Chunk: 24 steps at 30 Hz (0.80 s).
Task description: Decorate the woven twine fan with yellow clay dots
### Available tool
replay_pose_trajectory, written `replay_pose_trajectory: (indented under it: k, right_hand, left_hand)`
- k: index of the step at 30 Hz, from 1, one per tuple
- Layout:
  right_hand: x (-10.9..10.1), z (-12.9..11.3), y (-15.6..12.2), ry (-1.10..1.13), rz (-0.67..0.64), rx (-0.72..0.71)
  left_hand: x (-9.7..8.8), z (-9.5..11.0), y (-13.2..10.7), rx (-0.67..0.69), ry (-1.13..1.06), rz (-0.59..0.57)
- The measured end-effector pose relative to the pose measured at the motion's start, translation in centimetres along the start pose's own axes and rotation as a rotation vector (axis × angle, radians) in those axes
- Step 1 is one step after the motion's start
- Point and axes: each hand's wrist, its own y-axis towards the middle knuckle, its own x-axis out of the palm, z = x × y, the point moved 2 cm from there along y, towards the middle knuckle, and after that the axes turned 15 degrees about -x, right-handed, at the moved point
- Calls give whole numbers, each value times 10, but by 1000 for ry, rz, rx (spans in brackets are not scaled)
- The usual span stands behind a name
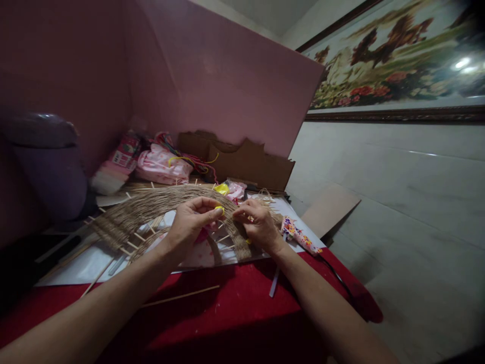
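Note:
A curved arch of jute twine woven over thin wooden sticks (151, 205) lies on a white sheet (76, 268) on the red-covered table (235, 313). My left hand (191, 222) is closed in a pinch on a small yellow piece (220, 208) just above the weave. My right hand (257, 225) rests on the right end of the arch, fingers curled and pinching the twine there. The two hands are almost touching. A floral-patterned tool (299, 235) lies just right of my right wrist.
Loose sticks (182, 296) lie on the red cloth. Behind the weave are a pink bag (161, 164), coloured cords (193, 159), cardboard pieces (246, 162) and a pink board (227, 76). A dark purple container (45, 162) stands at left. The floor (417, 212) drops off at right.

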Motion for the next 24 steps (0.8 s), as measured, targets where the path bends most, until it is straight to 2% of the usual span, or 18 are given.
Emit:
replay_pose_trajectory:
  k: [5, 8, 12, 17, 24]
  right_hand:
    - [0, 2, 0, 100, 74, 3]
    - [-3, 3, 2, 136, 162, 43]
    - [-6, 12, 3, 177, 231, 245]
    - [5, 24, -1, 459, 150, 479]
    - [1, 12, 1, 667, 143, 777]
  left_hand:
    - [-1, 0, 0, 8, 34, 0]
    - [-2, -1, 1, 15, 30, -12]
    - [-2, -2, 2, 11, 20, -8]
    - [-2, -1, 2, 12, 38, -15]
    - [-2, -1, 2, 18, 33, -18]
